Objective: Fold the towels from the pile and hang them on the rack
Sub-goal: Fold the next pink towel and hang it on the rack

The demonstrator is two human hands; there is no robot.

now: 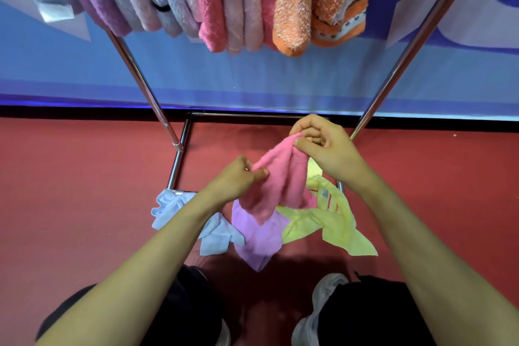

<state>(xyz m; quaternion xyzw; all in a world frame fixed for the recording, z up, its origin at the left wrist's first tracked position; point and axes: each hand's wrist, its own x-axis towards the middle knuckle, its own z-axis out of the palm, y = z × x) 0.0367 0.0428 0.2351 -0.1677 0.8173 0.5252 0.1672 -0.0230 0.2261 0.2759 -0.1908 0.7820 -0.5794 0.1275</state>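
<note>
A pink towel (276, 180) hangs between my hands above the pile on the floor. My right hand (323, 143) pinches its upper corner; my left hand (241, 177) pinches its left edge lower down. Under it lie a purple towel (258, 236), a yellow towel (334, 219) and a light blue towel (216, 230). Several folded towels hang along the top of the metal rack (146, 87), among them a pink one (209, 0) and an orange one (295, 3).
The rack's two slanted chrome legs (404, 56) and its low base bar (179, 154) frame the pile. A blue banner wall (266, 76) stands behind. Red floor (78, 191) spreads to both sides. My knees and a grey shoe (323, 298) are at the bottom.
</note>
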